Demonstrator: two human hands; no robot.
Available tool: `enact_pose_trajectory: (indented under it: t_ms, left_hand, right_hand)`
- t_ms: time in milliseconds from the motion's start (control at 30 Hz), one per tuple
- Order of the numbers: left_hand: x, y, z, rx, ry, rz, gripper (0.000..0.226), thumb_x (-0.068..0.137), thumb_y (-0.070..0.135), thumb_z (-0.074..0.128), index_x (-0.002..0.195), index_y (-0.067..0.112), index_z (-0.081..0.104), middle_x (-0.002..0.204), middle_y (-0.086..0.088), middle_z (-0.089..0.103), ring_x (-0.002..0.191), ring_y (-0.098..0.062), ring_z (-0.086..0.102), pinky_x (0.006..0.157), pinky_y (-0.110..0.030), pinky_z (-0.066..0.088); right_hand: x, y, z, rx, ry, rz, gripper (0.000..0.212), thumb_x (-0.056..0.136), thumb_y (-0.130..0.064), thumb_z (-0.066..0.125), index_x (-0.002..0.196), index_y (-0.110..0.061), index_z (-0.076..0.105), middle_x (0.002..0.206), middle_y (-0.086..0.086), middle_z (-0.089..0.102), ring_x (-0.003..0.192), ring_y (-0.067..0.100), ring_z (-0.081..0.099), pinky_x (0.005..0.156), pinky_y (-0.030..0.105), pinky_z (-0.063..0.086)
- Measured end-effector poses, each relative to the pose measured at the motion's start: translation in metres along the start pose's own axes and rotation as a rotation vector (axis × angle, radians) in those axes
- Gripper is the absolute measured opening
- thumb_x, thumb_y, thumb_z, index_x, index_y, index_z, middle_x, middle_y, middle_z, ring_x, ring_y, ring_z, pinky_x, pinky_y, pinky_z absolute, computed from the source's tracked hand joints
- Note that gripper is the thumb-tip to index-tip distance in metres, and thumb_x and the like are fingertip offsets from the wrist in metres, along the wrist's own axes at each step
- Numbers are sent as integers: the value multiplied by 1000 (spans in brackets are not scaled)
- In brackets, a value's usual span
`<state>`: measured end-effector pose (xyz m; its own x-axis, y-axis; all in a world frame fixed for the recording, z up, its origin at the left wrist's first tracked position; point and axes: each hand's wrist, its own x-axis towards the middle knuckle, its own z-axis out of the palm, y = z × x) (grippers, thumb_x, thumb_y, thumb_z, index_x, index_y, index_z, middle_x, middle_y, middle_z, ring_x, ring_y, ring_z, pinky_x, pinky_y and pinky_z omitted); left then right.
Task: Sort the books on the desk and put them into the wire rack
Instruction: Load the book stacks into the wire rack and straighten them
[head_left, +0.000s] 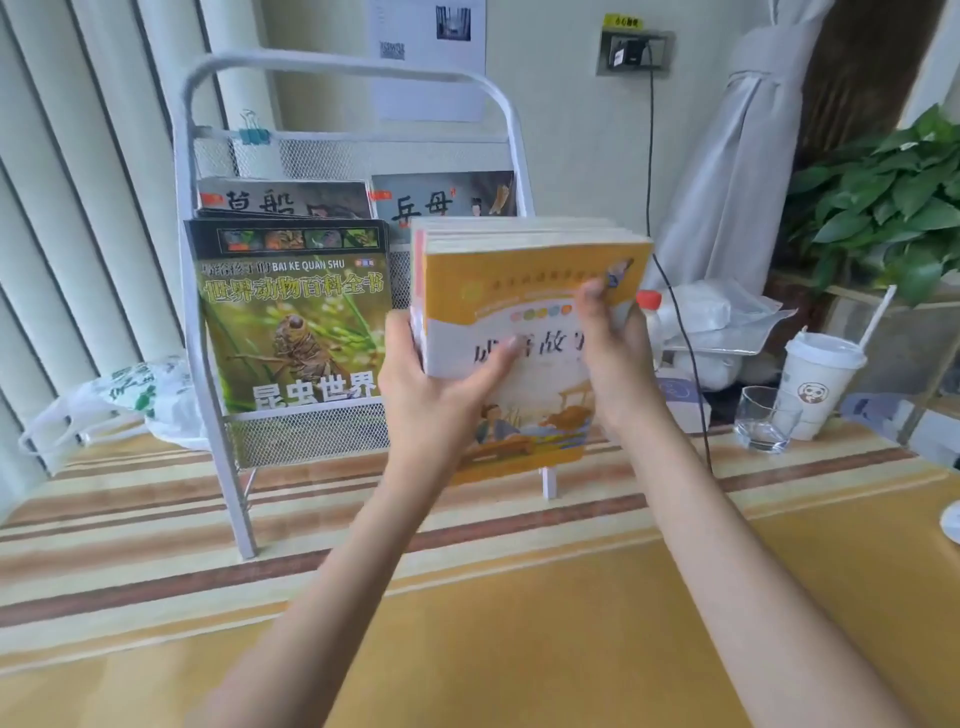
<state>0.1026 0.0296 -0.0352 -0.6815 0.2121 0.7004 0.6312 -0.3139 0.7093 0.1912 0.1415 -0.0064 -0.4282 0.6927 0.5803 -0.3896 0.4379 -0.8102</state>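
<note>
While both hands grip a stack of yellow books (530, 291) upright before the wire rack (332, 78), the left hand (441, 384) and right hand (613, 353) curl round its edges. Next, lowering it beside the insect book (291, 322) seems required.

Home or office study corner: desk with striped cloth (156, 545), vertical blinds (62, 208), wall socket (635, 52), potted plant (883, 197), 1 takeaway cup (818, 384).

Bright, soft daylight throughout; slight overall blur, with wide-angle bending at edges.
</note>
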Motion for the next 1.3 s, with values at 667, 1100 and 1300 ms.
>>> enact_pose_trajectory:
  t_ms: [667, 1100, 1300]
  left_hand:
    - [123, -73, 16, 554, 48, 121, 78, 61, 79, 46, 95, 9, 58, 83, 7, 47, 90, -21, 44, 75, -23, 23]
    - [106, -96, 0, 493, 95, 331, 78, 86, 49, 49, 144, -1, 30, 133, -20, 38, 125, -24, 30, 110, -34, 19]
    - [108, -97, 2, 746, 62, 325, 73, 96, 50, 29, 147, -2, 21, 148, -20, 31, 133, -30, 23, 113, -34, 9]
  right_hand:
    - [125, 45, 55, -127, 94, -273, 13, 84, -32, 69, 85, -25, 57, 74, -22, 65, 76, -12, 60, 70, 7, 42]
    - [143, 62, 48, -326, 169, -506, 50, 89, -42, 42, 126, -10, 50, 114, -1, 55, 107, 14, 50, 98, 29, 38]
    - [139, 84, 57, -516, 7, -424, 42, 97, -32, 29, 119, -10, 58, 127, 6, 58, 130, 21, 41, 109, 34, 31]
